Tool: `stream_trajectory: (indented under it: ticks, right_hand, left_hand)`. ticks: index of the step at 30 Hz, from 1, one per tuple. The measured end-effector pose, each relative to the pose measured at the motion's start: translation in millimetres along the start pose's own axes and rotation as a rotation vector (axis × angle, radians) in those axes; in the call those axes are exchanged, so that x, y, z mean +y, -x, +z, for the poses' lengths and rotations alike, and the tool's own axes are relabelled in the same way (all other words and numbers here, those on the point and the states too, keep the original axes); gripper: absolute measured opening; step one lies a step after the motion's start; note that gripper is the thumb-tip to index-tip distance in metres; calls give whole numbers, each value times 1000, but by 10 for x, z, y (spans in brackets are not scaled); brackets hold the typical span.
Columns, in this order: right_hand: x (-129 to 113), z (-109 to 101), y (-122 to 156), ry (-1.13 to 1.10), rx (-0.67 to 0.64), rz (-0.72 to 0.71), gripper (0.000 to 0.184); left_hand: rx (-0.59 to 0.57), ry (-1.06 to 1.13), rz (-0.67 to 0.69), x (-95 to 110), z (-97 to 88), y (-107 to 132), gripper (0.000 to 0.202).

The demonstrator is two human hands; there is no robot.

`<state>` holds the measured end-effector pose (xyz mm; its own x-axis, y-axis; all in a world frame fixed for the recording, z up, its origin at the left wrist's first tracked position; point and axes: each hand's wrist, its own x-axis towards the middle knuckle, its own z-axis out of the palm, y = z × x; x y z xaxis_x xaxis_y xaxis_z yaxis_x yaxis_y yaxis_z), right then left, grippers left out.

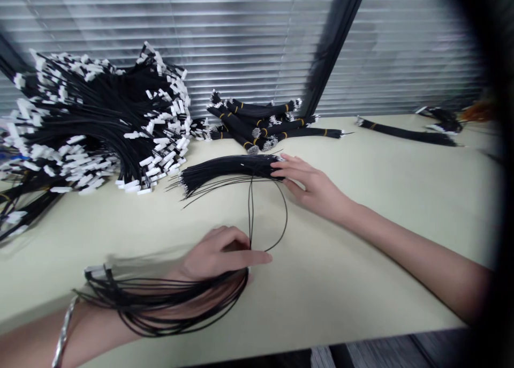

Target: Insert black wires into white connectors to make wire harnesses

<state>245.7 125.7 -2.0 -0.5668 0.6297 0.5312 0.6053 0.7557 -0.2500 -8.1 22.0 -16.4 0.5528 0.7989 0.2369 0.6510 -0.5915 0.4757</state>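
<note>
My left hand [219, 254] lies on the pale table [361, 261] with its fingers closed round a looped bunch of thin black wires [160, 301] that trails back over my wrist; one end carries a white connector [94, 272]. A single thin wire [281, 218] loops up from that hand toward a loose bundle of black wires [225, 170] in the middle of the table. My right hand [309, 186] reaches to the right end of that bundle, fingers stretched out and touching the wire tips.
A big heap of black wires with white connectors [88, 121] fills the left side. Several banded black wire bundles [261, 124] lie at the back by the window blinds [241, 36]. One more bundle [405, 132] lies at the far right. The table's front edge runs along the bottom.
</note>
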Motion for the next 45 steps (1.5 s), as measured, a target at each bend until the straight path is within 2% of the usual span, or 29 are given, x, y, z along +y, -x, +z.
stream_trajectory:
  ticks: [3,7,9,13,20,22,23,26,29,31,33,34,36,39,45]
  right_hand:
    - [120,17,17,139,65,59,29]
    - [178,38,31,333,-42,51,25]
    - [169,62,32,388,-80,35,24]
    - [126,87,17,444,-81,30,20]
    - [87,-46,7,496,-17,90,25]
    - [84,-113,5,332,-35,186,25]
    - [71,-151,1,172,-89,256,24]
    - [-50,-260,-14,-468,-379,450,15]
    - [-311,-303,-8,-1035,-628,496,8]
    - [-536,-269,19,-1330,-683,478,3]
    - [-761,-196,61,-1483,-619,466,2]
    - [-860,-151,85,-1468,-562,465,3]
    - [-1010,-64,130,-1295,-446,465,6]
    - [-1102,35,186,-1008,-311,401,8]
    - [-1066,93,249,-693,-235,273,4]
  left_hand:
    - [-40,54,-31,39,-40,-30,21]
    - [-57,83,-36,1,-20,-11,12]
    - [-43,62,41,-48,10,20,18]
    - [29,-50,247,-154,70,84,43]
    - [126,-56,288,-173,93,111,52]
    - [134,-48,276,-142,64,111,52]
    - [124,-46,256,-124,47,112,50]
    - [69,-33,169,-69,-2,111,46]
    - [33,-32,126,-43,-23,102,44]
    - [54,-47,159,-55,-17,91,44]
    - [92,-65,232,-80,-4,77,43]
    - [110,-70,265,-92,1,71,41]
    - [127,-67,307,-107,6,60,37]
    - [127,-50,310,-106,2,47,32]
    - [134,-48,294,-110,14,34,36]
